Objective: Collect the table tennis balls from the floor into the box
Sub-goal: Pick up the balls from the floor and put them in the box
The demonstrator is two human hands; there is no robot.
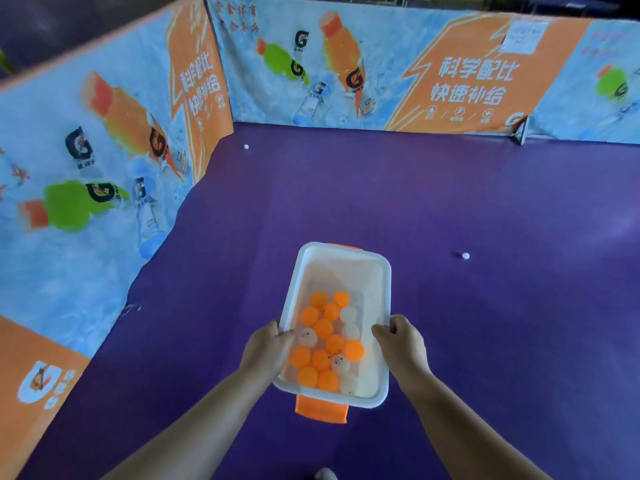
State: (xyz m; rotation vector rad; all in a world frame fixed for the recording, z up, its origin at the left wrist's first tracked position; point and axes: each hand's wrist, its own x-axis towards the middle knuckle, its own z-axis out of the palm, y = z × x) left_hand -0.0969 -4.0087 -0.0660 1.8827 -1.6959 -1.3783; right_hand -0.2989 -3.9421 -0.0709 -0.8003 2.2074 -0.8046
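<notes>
A white plastic box (343, 258) with orange clip handles is held above the purple floor in the head view. Several orange and white table tennis balls (323, 341) lie in its near half. My left hand (268, 348) grips the box's left rim. My right hand (401, 341) grips the right rim. One white ball (465, 256) rests on the floor to the right of the box. Another white ball (246, 146) lies far off near the corner of the barriers.
Printed barrier panels (104, 174) in blue and orange fence the purple floor (485, 341) on the left and across the back (398, 74). A black foot of a barrier (520, 131) stands at the back right. Something white (325, 474) shows at the bottom edge.
</notes>
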